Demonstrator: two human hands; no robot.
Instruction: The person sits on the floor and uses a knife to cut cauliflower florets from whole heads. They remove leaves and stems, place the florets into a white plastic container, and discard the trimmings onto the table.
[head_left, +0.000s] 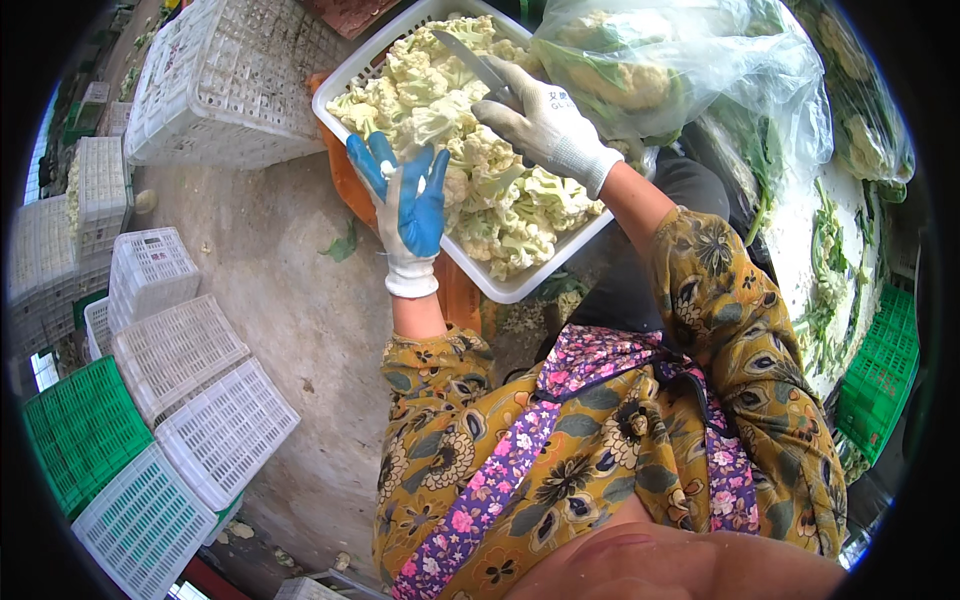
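Observation:
A white plastic crate (538, 283) full of cut cauliflower florets (480, 142) lies before me. My left hand (409, 202), in a white knit glove with a blue coated palm, is palm up over the crate's near left edge, fingers spread, with small white bits on the fingers. My right hand (536, 116), in a white knit glove, grips a knife (469, 60) above the florets; its blade points to the upper left and most of its handle is hidden by the fingers.
Clear plastic bags (720, 60) of cauliflower heads lie at the upper right, beside a white surface (799, 240) with leaf scraps. A stack of white crates (225, 90) stands at the upper left. White crates (229, 431) and a green crate (88, 433) stand at the lower left, another green crate (881, 375) at the right.

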